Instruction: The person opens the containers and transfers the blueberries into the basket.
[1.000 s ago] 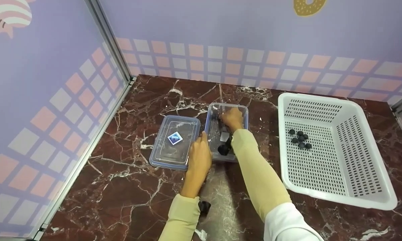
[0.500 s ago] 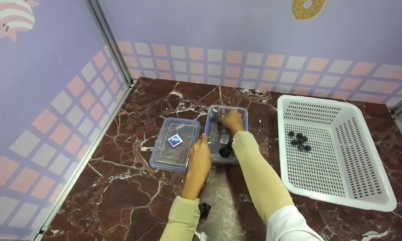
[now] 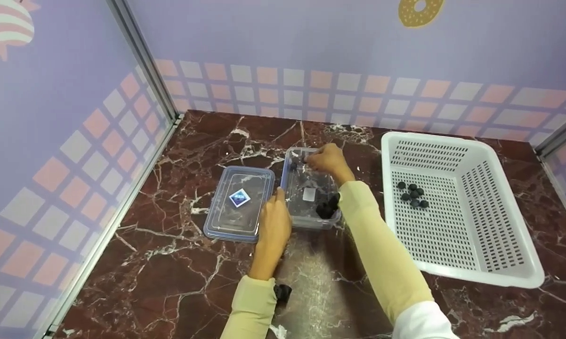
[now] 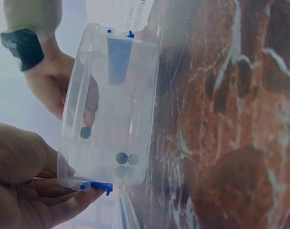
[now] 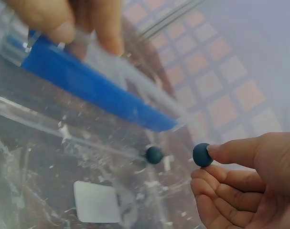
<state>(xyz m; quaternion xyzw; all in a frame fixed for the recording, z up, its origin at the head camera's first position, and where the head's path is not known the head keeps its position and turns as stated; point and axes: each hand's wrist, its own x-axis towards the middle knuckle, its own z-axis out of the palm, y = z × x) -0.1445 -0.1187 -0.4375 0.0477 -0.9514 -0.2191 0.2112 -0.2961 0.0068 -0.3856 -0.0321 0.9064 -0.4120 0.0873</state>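
A clear plastic container (image 3: 306,219) with blue side clips (image 5: 97,88) stands mid-table. My left hand (image 3: 275,221) holds its left rim, thumb on the inner side and fingers outside by the clip, as the left wrist view shows. Over the container's far part, my right hand (image 3: 331,161) pinches a small dark-blue ball (image 5: 202,155) between thumb and index finger; its other fingers curl loosely. One similar ball (image 5: 154,155) lies on the container floor near the far left corner. A pale square (image 5: 96,202) shows at its bottom.
Left of the container lies a clear blue-edged lid (image 3: 226,221) with a diamond sticker (image 3: 239,197). A white perforated basket (image 3: 490,278) stands to the right, holding several dark balls (image 3: 414,194). Patterned walls rise behind and at left of the marbled table (image 3: 170,282).
My right hand has lifted from inside the container toward its far rim with the ball between its fingertips. The left hand has stayed on the rim. The head view has shifted slightly.
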